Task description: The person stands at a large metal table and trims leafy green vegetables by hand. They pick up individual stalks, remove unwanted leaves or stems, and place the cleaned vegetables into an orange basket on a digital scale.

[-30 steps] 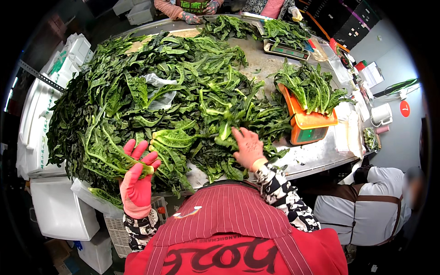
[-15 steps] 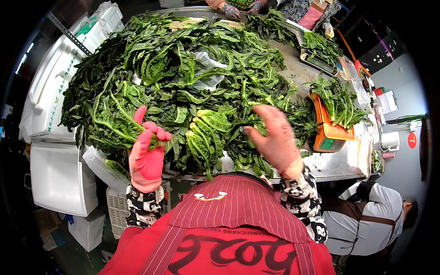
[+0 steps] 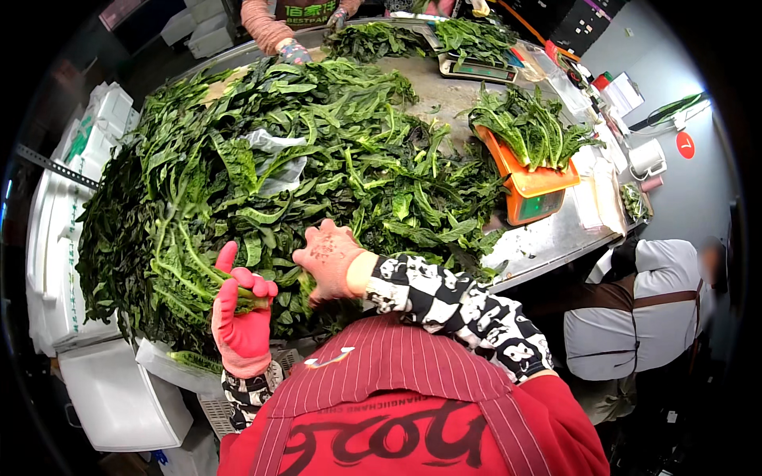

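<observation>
My left hand (image 3: 244, 321), in a pink glove, is closed round the stem ends of some leaf lettuce (image 3: 186, 282), whose long leaves spread out to the left. My right hand (image 3: 327, 258), also gloved, reaches across in front of me at the near side of the heap. Its fingers curl down over lettuce, with pale green leaf showing beside the thumb; the palm side is hidden. Around both hands lies a large heap of loose dark green lettuce (image 3: 357, 170). A clear plastic bag (image 3: 278, 170) lies on the heap.
At right, an orange scale (image 3: 533, 198) carries a lettuce bunch; farther back, another scale (image 3: 476, 73) holds more. White foam boxes (image 3: 119, 401) stand at left. Across the metal table is a co-worker's gloved hand (image 3: 294, 52). Another person (image 3: 635, 309) is at the right.
My right hand has moved left and down from above the heap onto lettuce near my left hand. My left hand keeps its hold. The whole view has turned and shifted.
</observation>
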Action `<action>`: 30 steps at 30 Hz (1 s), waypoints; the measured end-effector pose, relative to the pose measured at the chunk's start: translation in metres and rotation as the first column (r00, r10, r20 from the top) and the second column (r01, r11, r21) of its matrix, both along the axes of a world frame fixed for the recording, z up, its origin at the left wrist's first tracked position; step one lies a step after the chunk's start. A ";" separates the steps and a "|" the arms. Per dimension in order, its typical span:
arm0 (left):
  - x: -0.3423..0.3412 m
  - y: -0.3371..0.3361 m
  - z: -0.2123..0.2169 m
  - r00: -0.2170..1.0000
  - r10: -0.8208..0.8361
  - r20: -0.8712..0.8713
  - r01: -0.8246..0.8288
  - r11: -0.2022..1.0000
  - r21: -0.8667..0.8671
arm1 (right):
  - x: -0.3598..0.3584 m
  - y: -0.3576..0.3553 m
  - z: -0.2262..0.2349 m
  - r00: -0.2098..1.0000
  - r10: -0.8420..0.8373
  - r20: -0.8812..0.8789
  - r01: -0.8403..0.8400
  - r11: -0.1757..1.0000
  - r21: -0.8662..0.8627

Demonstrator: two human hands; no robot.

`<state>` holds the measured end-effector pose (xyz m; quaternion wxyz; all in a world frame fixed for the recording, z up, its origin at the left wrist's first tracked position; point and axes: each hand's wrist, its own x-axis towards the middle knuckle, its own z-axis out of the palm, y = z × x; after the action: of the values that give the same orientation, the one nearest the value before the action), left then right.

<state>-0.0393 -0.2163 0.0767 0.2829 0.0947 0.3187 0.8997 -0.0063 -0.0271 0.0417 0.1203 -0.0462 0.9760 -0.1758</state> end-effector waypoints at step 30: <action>0.011 0.164 -0.042 0.889 -0.374 0.264 0.404 0.912 -0.069 | 0.116 0.151 -0.090 0.436 -0.553 -0.710 0.452 0.817 -0.359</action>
<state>-0.0288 -0.0527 0.0343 0.5001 0.0272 0.3102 0.8080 0.1099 0.1243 -0.0480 -0.3827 0.1669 0.8816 -0.2200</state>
